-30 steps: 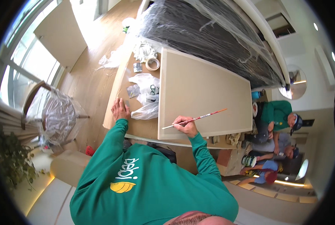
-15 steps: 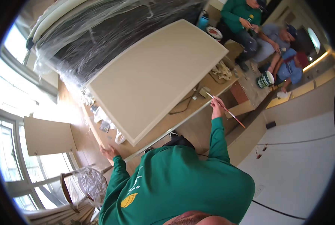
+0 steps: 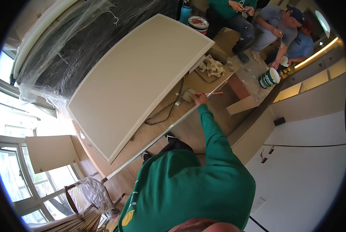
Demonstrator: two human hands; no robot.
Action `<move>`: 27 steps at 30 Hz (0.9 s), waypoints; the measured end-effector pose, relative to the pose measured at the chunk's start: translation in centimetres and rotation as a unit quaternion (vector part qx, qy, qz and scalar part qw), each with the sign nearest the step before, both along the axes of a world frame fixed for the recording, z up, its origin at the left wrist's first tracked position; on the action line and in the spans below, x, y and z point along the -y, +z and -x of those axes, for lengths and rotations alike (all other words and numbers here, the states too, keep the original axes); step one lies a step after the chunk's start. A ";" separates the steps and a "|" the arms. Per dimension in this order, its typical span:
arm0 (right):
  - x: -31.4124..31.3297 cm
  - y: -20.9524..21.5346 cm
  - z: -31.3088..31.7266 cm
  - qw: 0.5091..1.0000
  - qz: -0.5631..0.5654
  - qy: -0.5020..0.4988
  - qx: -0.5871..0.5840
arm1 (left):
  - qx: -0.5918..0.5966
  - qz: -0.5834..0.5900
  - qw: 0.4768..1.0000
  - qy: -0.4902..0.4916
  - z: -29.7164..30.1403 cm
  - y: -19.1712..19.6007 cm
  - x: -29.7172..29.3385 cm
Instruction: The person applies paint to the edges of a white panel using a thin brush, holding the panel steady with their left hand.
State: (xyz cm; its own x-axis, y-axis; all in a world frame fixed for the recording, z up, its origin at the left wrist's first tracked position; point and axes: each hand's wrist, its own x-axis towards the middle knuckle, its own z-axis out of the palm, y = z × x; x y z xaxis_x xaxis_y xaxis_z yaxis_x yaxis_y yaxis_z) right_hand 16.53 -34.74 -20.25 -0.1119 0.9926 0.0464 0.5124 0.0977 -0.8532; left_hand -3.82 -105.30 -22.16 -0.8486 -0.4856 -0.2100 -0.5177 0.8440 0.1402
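Note:
My right hand (image 3: 200, 99) is closed round a thin paintbrush (image 3: 214, 93) with a red and white handle. The handle points right, and its other end reaches toward a small pale square block or tray (image 3: 189, 95) at the table's near edge. A large cream panel (image 3: 142, 79) with a raised border lies on the brown-covered table (image 3: 166, 122), to the left of this hand. Dark cable (image 3: 157, 120) loops between panel and table edge. My left hand is out of sight.
Crumpled cloth (image 3: 211, 66) and a lidded bucket (image 3: 198, 24) are beyond my hand. Three people sit at the far right, near a paint bucket (image 3: 269, 78). A plastic-wrapped chair (image 3: 89, 192) stands at lower left; plastic-covered dark furniture (image 3: 84, 46) is behind the panel.
My right hand has moved left with the paintbrush, toward the small block, and the handle now lies flatter. My left hand has left the view. The white scraps by the panel's left end no longer show.

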 end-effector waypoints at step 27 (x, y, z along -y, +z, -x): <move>11.4 23.6 12.4 0.780 0.143 0.110 -0.599 | -0.346 -0.168 0.923 -0.024 33.9 1.9 -9.1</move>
State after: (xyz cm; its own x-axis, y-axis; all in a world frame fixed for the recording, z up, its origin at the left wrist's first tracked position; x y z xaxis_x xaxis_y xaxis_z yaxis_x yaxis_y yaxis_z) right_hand 4.15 -46.10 3.36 -0.3278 0.9443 0.0287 -0.6719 -0.2116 -0.7098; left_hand -37.76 -96.20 -20.23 -0.8546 -0.4508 0.2579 -0.1697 0.7116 0.6818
